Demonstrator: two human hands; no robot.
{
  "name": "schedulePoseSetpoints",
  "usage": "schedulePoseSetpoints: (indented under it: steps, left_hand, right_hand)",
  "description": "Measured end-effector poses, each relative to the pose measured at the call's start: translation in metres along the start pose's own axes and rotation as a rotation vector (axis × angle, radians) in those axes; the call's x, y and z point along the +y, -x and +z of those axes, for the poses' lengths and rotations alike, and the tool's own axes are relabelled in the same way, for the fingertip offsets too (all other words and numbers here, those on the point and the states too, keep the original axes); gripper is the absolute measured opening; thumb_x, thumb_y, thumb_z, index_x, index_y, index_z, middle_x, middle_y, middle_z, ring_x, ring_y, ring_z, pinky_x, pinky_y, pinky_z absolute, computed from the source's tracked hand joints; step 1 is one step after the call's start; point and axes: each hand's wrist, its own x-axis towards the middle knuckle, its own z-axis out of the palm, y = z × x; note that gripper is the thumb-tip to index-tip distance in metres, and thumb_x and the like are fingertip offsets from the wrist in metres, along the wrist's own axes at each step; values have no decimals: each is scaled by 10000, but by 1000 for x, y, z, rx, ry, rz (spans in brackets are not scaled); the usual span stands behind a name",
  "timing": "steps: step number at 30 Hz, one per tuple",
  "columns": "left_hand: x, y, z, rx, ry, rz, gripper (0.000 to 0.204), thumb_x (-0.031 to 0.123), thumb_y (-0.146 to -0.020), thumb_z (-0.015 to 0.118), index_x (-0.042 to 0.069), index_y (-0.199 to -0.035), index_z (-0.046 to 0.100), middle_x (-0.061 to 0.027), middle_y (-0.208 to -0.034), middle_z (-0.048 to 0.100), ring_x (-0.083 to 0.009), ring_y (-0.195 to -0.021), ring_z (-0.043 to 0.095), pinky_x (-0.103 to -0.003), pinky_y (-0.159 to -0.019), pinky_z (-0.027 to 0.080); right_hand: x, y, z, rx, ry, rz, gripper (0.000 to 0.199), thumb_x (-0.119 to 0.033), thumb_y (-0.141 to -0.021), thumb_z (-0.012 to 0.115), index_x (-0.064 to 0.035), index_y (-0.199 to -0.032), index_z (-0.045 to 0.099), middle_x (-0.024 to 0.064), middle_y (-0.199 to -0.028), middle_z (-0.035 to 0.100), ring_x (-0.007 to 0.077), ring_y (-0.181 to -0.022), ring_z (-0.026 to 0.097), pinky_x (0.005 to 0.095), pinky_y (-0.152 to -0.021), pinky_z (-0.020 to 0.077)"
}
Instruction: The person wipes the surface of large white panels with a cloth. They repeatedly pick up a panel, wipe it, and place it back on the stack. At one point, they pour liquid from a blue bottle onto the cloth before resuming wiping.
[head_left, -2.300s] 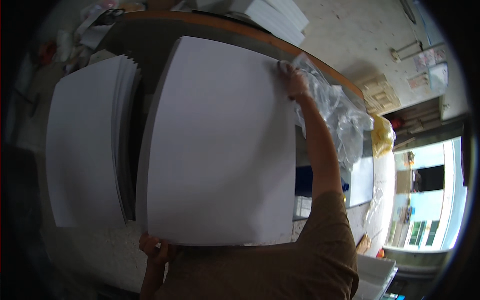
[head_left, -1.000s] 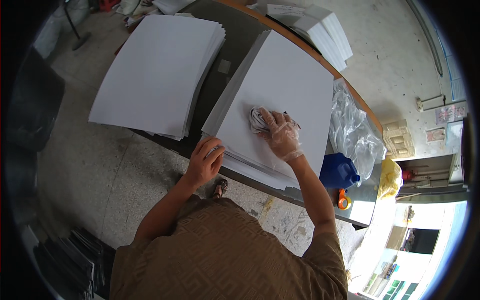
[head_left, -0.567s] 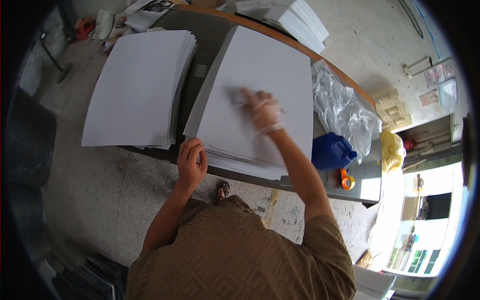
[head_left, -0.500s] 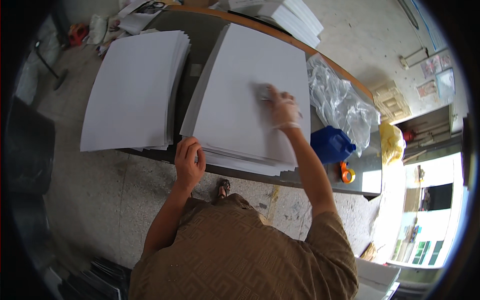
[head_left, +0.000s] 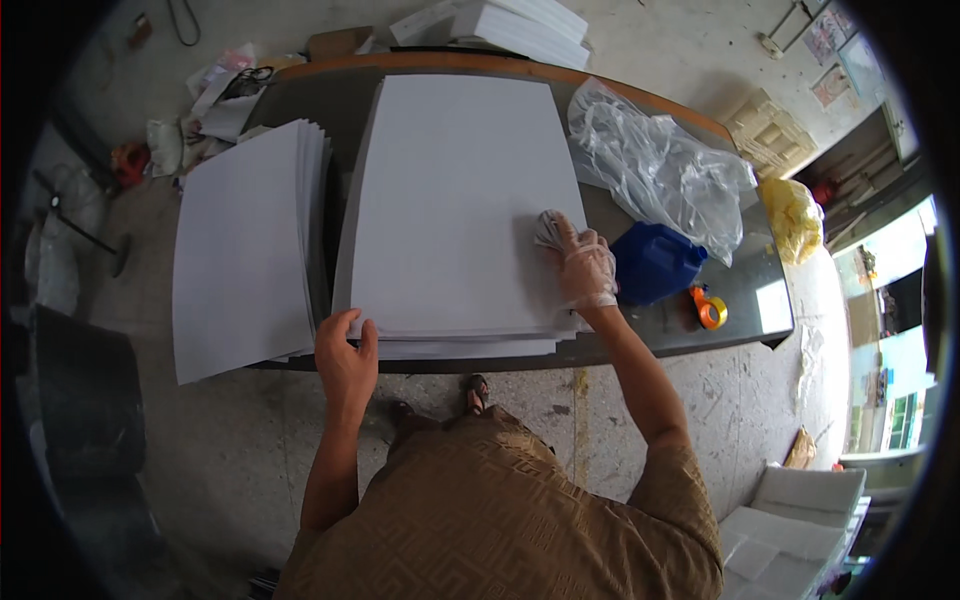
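Note:
A stack of large white sheets (head_left: 460, 200) lies in front of me on the dark table. My right hand (head_left: 586, 275), in a thin clear plastic glove, presses a crumpled greyish wad (head_left: 548, 228) onto the top sheet near its right edge; the wad's material is hard to make out. At the stack's near left corner is my bare left hand (head_left: 347, 365), thumb and fingers apart and touching the sheet edges. To the left, a second stack of white sheets (head_left: 240, 240) overhangs the table's front edge.
Right of the stack lie a crumpled clear plastic sheet (head_left: 665, 165), a blue jug (head_left: 657, 262) and a roll of orange tape (head_left: 710, 310) on the dark tabletop (head_left: 755, 270). A yellow bag (head_left: 792, 220) stands past the right end. More white sheets (head_left: 520, 30) sit beyond the far edge.
My right hand has slid the wad toward me and toward the sheet's right edge. My left hand stays by the near left corner, its thumb and fingers now farther apart. The view has shifted.

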Motion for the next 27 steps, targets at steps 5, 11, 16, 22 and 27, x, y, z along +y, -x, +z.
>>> schedulePoseSetpoints:
  steps: [5,11,16,22,27]
  left_hand:
    - [10,-1,-2,-55,78,-208,276,138,-859,714,-21,-1072,642,-183,-1028,659,-322,-957,632,-405,-836,494]
    - [15,6,-1,-13,-27,-207,297,123,-847,713,-23,-1092,628,-181,-1056,641,-344,-1006,612,-425,-863,485]
    - [17,7,23,14,-116,-152,356,109,-824,712,-21,-1136,600,-208,-1139,589,-382,-1103,545,-476,-942,442]
    - [21,19,20,49,-171,-224,403,95,-824,707,-43,-1176,569,-225,-1200,523,-401,-1142,503,-485,-967,425]
    - [28,22,29,72,-120,-296,499,94,-828,713,-58,-1257,508,-236,-1253,456,-404,-1148,487,-473,-967,423]
  right_hand:
    - [-71,-6,9,-185,118,-557,640,-296,-950,559,-224,-1531,302,233,-1242,527,370,-1087,552,495,-915,466]
    - [-145,-133,6,-258,-55,-643,568,-388,-996,488,-249,-1517,310,260,-1279,514,355,-1181,555,460,-942,501]
    - [5,-334,97,-12,-66,-30,460,-393,-1054,313,-132,-1405,456,235,-1181,611,388,-1136,595,520,-890,509]
    - [-14,-387,96,95,-312,267,389,-408,-1030,374,-199,-1289,575,202,-1169,633,373,-1133,603,483,-919,489]
    - [-127,-343,83,-17,-165,-310,411,-267,-987,462,-221,-1395,457,218,-1247,554,409,-1165,570,502,-918,525]
